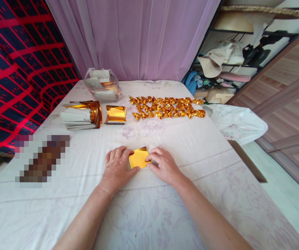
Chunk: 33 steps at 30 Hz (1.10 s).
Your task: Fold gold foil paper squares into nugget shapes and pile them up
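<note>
Two bare hands are on one gold sheet (138, 158), which lies at the middle of the table, toward the near side. The left hand (116, 166) holds the sheet's left end, thumb along the near left edge and index finger at the far left corner, remaining fingers spread on the cloth; the right hand (163, 165) has a narrow pinch on the right edge. The sheet sits directly between the two grips, gold face up. Its near and far edges run roughly left to right, the far edge slanting away toward the right; with both ends partly covered, the long axis cannot be told. Beneath is a pale, floral-patterned tablecloth (144, 215) with visible creases. Farther off, folded gold pieces (175, 113) stand in rows on the right; left of them are a small gold stack (115, 114), a larger fanned stack (80, 119) and a clear bag (102, 85) of sheets. A left-hand patch is pixelated and unidentifiable. Room: mauve curtain (131, 38) at the far side, red-and-dark cloth (29, 55) left, loaded shelving (282, 25) and a white plastic bag (239, 121) right.
</note>
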Available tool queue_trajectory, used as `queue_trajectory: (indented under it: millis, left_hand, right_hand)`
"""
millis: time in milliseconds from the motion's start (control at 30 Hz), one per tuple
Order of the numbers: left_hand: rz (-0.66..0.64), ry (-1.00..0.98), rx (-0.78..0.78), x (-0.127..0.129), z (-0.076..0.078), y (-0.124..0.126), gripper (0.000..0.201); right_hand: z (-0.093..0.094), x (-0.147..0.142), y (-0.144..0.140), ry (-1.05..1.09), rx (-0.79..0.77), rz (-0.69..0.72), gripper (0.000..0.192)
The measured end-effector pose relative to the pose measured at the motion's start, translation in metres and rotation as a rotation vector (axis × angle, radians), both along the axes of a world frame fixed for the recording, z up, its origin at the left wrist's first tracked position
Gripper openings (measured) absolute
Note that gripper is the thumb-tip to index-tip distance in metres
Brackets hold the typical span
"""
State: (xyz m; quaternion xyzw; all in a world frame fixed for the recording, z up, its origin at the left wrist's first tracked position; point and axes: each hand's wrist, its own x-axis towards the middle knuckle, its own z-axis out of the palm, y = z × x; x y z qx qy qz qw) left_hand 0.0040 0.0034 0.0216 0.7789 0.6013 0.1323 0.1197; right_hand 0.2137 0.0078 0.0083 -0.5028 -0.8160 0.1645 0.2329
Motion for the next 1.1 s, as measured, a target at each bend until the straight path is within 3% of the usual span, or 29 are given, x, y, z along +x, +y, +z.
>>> queue_trajectory:
  millis: [333, 500, 633, 700, 867, 1100]
  left_hand:
    - [-0.078, -0.039, -0.159, -0.015, 0.003, 0.006, 0.050]
    - [-0.070, -0.046, -0.165, -0.016, 0.004, 0.006, 0.051]
    - [-0.063, -0.044, -0.156, -0.015, 0.004, 0.005, 0.052]
    - [-0.060, -0.045, -0.150, -0.015, 0.003, 0.006, 0.052]
    - [-0.067, -0.044, -0.143, -0.016, 0.001, 0.006, 0.051]
    - [-0.073, -0.056, -0.138, -0.017, -0.001, 0.006, 0.051]
  right_hand:
    - [-0.006, 0.005, 0.002, 0.042, 0.026, 0.025, 0.020]
    - [-0.006, 0.006, 0.002, 0.081, 0.043, 0.042, 0.020]
    - [-0.001, -0.011, -0.005, 0.085, 0.097, -0.096, 0.005]
    - [0.001, -0.023, -0.010, 0.067, 0.118, -0.171, 0.010]
    - [0.003, -0.037, -0.015, 0.002, 0.040, -0.193, 0.015]
    - [0.006, -0.024, -0.012, -0.038, -0.032, -0.212, 0.018]
